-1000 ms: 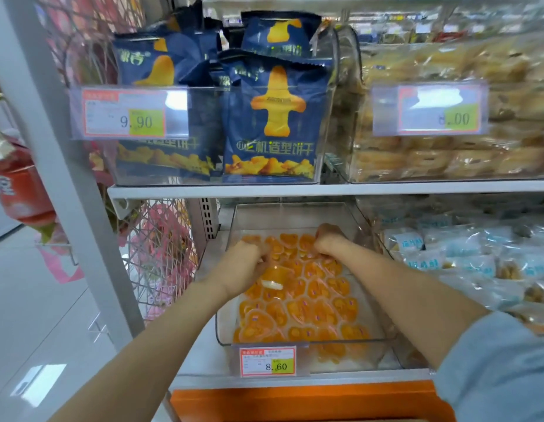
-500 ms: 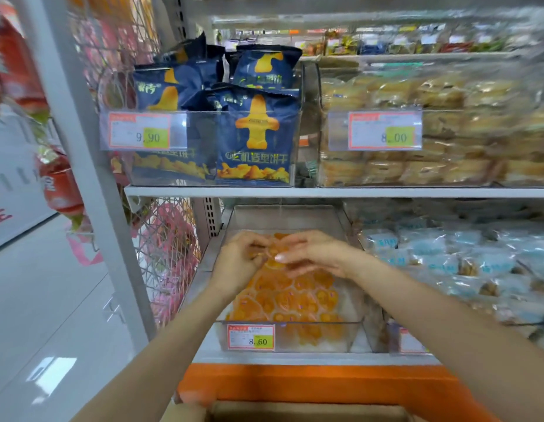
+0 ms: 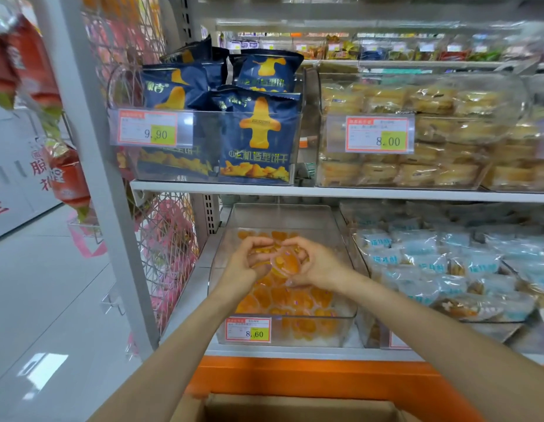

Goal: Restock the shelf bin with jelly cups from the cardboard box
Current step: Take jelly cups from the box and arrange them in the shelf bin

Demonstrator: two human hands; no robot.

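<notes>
Orange jelly fills the small clear plastic jelly cup (image 3: 285,262), which sits right between the fingertips of both hands, raised a little above the clear rectangular plastic shelf bin (image 3: 283,217). The right hand (image 3: 318,266) is the nearer one to it: its thumb and curled fingers (image 3: 298,248) pinch the cup's right edge. The left hand (image 3: 245,268) has its fingers (image 3: 258,249) curled in toward the cup's left edge, but I cannot tell whether they grip it or only touch it. The cup is squat with no marked long axis, and its flat sealed face seems to tilt up and back toward the wrists. Directly beneath the fingers lies the layer of loose orange jelly cups (image 3: 283,300) already in the bin, whose long axis runs straight away from the fingertips toward the shelf's back. Bare bin floor shows beyond the fingertips, so the coming move is probably a short drop down or slightly forward. Well behind the wrists, under the forearms, stands the open brown cardboard box (image 3: 295,406).
</notes>
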